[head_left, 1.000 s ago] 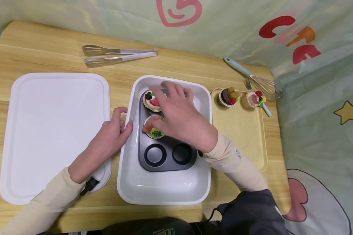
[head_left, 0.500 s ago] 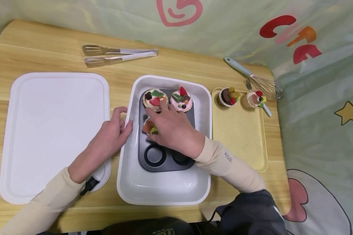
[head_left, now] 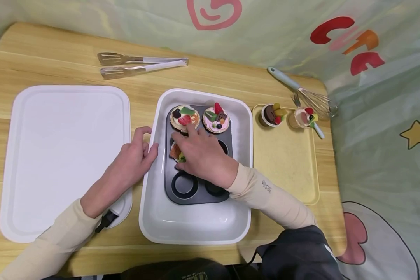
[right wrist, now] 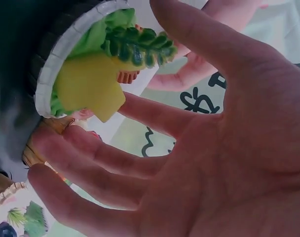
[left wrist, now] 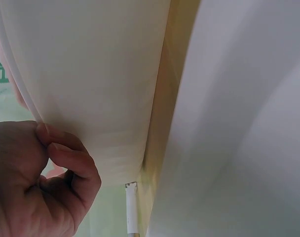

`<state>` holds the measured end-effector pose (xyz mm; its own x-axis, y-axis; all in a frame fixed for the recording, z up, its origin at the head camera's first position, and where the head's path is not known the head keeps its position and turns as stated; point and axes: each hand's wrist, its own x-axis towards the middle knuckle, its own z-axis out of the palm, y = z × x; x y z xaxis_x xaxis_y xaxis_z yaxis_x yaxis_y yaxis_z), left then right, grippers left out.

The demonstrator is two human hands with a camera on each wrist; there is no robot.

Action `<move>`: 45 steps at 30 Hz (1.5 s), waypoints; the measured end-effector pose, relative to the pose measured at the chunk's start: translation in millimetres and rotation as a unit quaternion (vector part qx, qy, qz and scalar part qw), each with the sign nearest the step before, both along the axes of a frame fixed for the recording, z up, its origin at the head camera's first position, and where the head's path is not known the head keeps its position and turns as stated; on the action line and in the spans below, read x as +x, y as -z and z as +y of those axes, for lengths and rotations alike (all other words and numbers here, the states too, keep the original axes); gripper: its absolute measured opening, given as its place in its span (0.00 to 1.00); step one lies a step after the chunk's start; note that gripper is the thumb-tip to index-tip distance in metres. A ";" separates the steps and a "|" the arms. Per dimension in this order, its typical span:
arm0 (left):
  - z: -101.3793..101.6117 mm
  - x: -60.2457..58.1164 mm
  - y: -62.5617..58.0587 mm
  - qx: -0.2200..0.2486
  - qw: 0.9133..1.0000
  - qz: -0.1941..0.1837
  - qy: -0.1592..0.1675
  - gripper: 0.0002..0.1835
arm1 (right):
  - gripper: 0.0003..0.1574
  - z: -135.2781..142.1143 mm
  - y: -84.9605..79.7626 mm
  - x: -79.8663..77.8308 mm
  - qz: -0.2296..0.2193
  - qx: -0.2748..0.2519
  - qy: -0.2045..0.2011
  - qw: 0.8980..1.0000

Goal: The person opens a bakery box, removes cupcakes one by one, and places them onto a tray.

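Note:
My right hand (head_left: 204,155) reaches over a toy cupcake (head_left: 176,152) in the left middle cup of a dark muffin tin (head_left: 199,199). In the right wrist view, its fingers are spread, fairly straight, around the cupcake (right wrist: 91,84) with yellow cubes and a green sprig. The thumb is near the white wrapper's rim. Two more cupcakes fill the far cups: a cream one (head_left: 184,118) with a strawberry and a pink one (head_left: 216,119). The tin lies inside a white basin (head_left: 196,233). My left hand (head_left: 134,155) pinches the basin's left rim between thumb and curled fingers.
A white tray (head_left: 66,155) lies on the left. Metal tongs (head_left: 143,66) lie at the back. On the right, a yellow tray (head_left: 285,167) bears a chocolate cupcake (head_left: 271,115) and a pink-topped cupcake (head_left: 301,118). A whisk (head_left: 302,92) and a fork (head_left: 318,130) lie beyond it.
My right hand has come from over the far cupcakes toward me and left, down around the middle cupcake, uncovering the pink one. My left hand keeps its place.

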<state>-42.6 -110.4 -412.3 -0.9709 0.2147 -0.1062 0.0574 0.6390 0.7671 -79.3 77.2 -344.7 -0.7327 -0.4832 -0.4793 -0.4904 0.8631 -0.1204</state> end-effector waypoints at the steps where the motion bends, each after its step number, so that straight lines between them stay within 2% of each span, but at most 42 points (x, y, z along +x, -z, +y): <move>1: 0.1 -0.1 0.0 0.000 1.000 0.002 0.000 0.22 | 0.50 -0.2 0.6 0.1 0.001 0.001 -0.001 1.000; 7: 0.0 -0.3 0.0 0.000 1.000 -0.003 0.000 0.23 | 0.46 -1.2 6.5 1.8 -0.004 0.020 -0.006 1.000; 14: 0.0 -0.8 0.1 0.002 1.000 -0.003 -0.002 0.22 | 0.43 -1.6 14.3 3.0 0.011 0.031 -0.020 0.999; 23: 0.3 -0.7 -0.4 0.004 1.000 -0.006 -0.003 0.22 | 0.40 -1.1 16.9 1.8 0.019 0.036 -0.036 0.999; 45: -0.1 -0.7 0.4 0.008 1.000 -0.021 -0.001 0.24 | 0.37 0.1 19.7 2.2 0.021 0.003 -0.017 1.000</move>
